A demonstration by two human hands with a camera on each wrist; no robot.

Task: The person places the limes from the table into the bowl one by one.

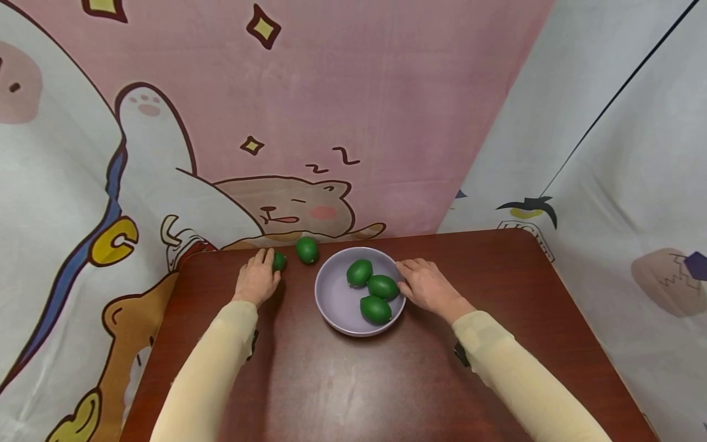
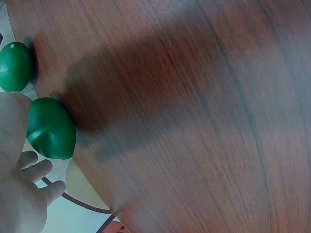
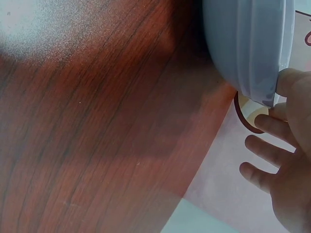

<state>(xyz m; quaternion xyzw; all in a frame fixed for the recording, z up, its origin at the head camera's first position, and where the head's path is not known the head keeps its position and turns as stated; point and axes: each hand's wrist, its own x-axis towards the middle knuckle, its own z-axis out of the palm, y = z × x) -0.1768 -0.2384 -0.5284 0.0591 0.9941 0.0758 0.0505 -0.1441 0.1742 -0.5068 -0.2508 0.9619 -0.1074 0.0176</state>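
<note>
The left hand is at a green lime near the table's back edge. In the left wrist view its thumb overlaps one side of that lime, and other fingers spread below it; the index finger is hidden. Just right of it, a second lime lies on the table. A lilac bowl stands upright at the middle, with three limes inside. At the bowl's right side, the right hand pinches the rim between thumb and forefinger; its other fingers extend beside the bowl.
A dark reddish-brown wooden table carries everything. Behind its back edge hangs a cloth printed with cartoon animals, and the cloth continues along both sides.
</note>
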